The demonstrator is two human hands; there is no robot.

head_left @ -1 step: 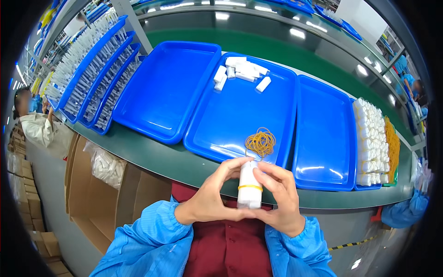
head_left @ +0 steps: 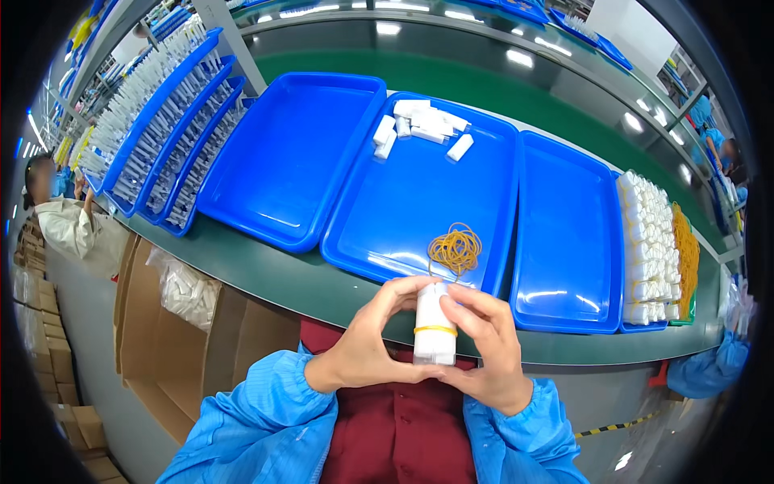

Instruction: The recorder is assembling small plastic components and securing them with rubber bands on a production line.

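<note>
Upright between my two hands is a bundle of small white pieces [head_left: 435, 310] with a yellow rubber band [head_left: 435, 329] around its middle. Its lower end looks clear. My left hand [head_left: 367, 335] grips the left side, fingertips at the top and thumb under the lower end. From the right, my right hand [head_left: 490, 343] closes on it, fingers bent at the upper part and thumb below. Just beyond my fingertips, a tangle of yellow-brown rubber bands [head_left: 455, 248] lies in the middle blue tray [head_left: 411, 198]. Loose white pieces [head_left: 431, 123] sit at that tray's far end.
Blue trays stand to the left [head_left: 282, 161] and right [head_left: 568, 234] of the middle one. Stacked trays of clear, slender parts [head_left: 173, 121] rise at far left. Banded white bundles [head_left: 645, 250] and more rubber bands [head_left: 685, 258] are at right. A cardboard box [head_left: 161, 355] stands below left.
The bundle and the fingers of my right hand have shifted very slightly; both hands keep their grip. The trays and their contents look the same.
</note>
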